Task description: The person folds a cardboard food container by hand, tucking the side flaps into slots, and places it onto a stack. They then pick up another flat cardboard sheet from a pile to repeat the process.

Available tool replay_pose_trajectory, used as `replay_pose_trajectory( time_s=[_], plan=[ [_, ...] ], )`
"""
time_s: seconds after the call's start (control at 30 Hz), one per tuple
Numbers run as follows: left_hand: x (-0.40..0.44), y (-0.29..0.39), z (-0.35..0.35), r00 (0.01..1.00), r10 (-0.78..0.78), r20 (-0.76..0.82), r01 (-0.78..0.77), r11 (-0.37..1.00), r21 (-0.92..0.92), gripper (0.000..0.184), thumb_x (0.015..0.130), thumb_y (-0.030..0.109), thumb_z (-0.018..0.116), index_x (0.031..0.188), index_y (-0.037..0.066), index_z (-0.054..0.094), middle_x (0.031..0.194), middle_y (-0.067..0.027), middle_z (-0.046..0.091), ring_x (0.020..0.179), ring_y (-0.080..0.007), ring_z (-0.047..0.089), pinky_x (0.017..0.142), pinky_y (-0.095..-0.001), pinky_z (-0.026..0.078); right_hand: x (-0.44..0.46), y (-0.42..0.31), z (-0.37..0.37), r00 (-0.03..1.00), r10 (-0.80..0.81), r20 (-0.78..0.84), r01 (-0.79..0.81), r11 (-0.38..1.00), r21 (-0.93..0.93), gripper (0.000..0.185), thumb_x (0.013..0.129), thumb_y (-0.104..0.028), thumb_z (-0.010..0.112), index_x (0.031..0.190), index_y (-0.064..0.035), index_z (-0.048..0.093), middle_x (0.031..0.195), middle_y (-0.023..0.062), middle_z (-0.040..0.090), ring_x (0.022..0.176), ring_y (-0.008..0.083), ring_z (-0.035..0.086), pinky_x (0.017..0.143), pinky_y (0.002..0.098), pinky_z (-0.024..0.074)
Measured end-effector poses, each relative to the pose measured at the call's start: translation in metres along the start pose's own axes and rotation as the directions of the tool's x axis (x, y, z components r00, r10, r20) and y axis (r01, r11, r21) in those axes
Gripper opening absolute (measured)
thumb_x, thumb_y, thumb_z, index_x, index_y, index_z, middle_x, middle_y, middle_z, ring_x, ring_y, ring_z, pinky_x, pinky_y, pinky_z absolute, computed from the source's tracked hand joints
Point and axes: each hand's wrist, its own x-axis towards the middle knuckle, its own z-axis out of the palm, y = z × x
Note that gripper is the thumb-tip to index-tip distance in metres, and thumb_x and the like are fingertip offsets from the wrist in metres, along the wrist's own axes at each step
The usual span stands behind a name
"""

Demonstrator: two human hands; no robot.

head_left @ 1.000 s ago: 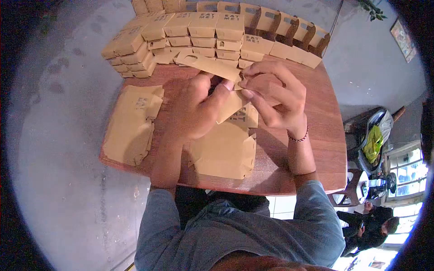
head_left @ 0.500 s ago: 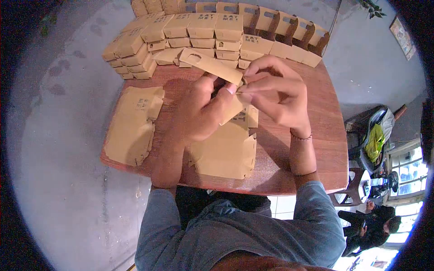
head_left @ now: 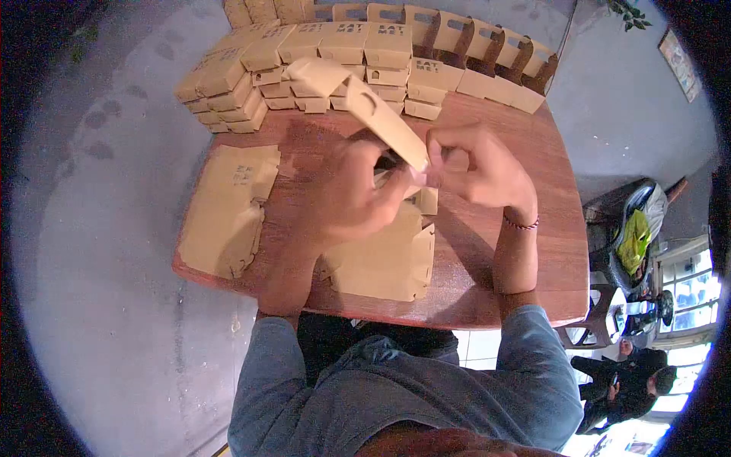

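A partly folded brown cardboard box [head_left: 384, 126] is held above the table, its long side slanting down to the right and a loose flap at its upper left. My left hand [head_left: 362, 186] grips its lower part, thumb near the corner. The fingers of my right hand [head_left: 483, 167] are pinched together at that same corner; motion blurs the fingertips. Below my hands, flat cardboard blanks [head_left: 381, 263] lie on the table. More flat blanks [head_left: 222, 209] with "EAT ME!" print rest at the left edge.
Closed boxes [head_left: 304, 46] stand stacked along the back of the wooden table [head_left: 525, 251]. A row of open boxes [head_left: 487, 46] continues at the back right. A wall is to the left. A person in dark clothes [head_left: 628, 385] sits in the right background.
The held box has turned to a steeper slant, and its flap has swung up at the left. My right hand has moved slightly right and down.
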Motion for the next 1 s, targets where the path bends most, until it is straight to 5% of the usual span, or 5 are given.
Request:
replay_pose_trajectory(
  time_s=[0.1, 0.3, 0.73, 0.83, 1.0],
  plan=[
    [0.0, 0.007, 0.004, 0.99, 0.131, -0.058, -0.124, 0.986, 0.115, 0.019, 0.083, 0.013, 0.065, 0.095, -0.002, 0.064, 0.091, -0.0195, 0.066, 0.084, -0.0329, 0.067, 0.073, -0.038, 0.052, -0.005, -0.003, -0.003, 0.996, 0.067, 0.062, -0.063, 0.996, -0.059, 0.024, 0.08, -0.019, 0.069, 0.07, -0.0005, 0.058, 0.058, 0.0128, 0.054, 0.053, 0.0238, 0.053, 0.054, 0.0342, 0.0441],
    [0.003, 0.005, 0.008, 0.992, 0.118, -0.033, -0.119, 0.993, -0.025, 0.018, 0.082, 0.013, 0.066, 0.096, 0.002, 0.067, 0.09, -0.0199, 0.067, 0.086, -0.0339, 0.067, 0.075, -0.0393, 0.053, -0.008, -0.013, -0.006, 0.983, 0.142, 0.116, -0.148, 0.988, 0.044, 0.015, 0.08, -0.014, 0.063, 0.08, 0.0008, 0.066, 0.065, 0.018, 0.061, 0.056, 0.0258, 0.058, 0.054, 0.0358, 0.0448],
    [0.004, -0.004, -0.006, 0.982, 0.168, -0.091, -0.167, 0.986, 0.024, 0.026, 0.08, 0.021, 0.072, 0.1, 0.004, 0.069, 0.094, -0.0146, 0.07, 0.089, -0.0267, 0.069, 0.079, -0.0368, 0.053, -0.007, -0.005, -0.005, 0.984, 0.162, 0.079, -0.17, 0.981, 0.098, 0.019, 0.087, -0.015, 0.058, 0.092, 0.0014, 0.067, 0.066, 0.0159, 0.061, 0.058, 0.0163, 0.055, 0.058, 0.0338, 0.0452],
    [0.004, -0.015, -0.02, 0.996, 0.093, -0.007, -0.093, 0.994, -0.063, 0.035, 0.083, 0.027, 0.07, 0.108, 0.002, 0.065, 0.096, -0.0145, 0.07, 0.091, -0.0265, 0.068, 0.08, -0.0363, 0.053, -0.008, 0.0, -0.009, 0.978, 0.207, 0.011, -0.207, 0.977, 0.055, 0.02, 0.089, -0.014, 0.056, 0.094, 0.0014, 0.067, 0.067, 0.0166, 0.061, 0.058, 0.0165, 0.055, 0.058, 0.0342, 0.0455],
    [0.014, -0.046, -0.066, 0.967, -0.171, -0.19, 0.006, 0.758, -0.652, 0.054, 0.091, 0.043, 0.061, 0.123, 0.0, 0.052, 0.1, -0.0128, 0.067, 0.089, -0.0213, 0.067, 0.082, -0.0366, 0.054, -0.008, 0.006, -0.016, 0.969, 0.241, -0.051, -0.245, 0.965, -0.096, 0.02, 0.088, -0.014, 0.054, 0.09, 0.0026, 0.066, 0.066, 0.0222, 0.057, 0.055, 0.0246, 0.056, 0.058, 0.0378, 0.0451]
  ],
)
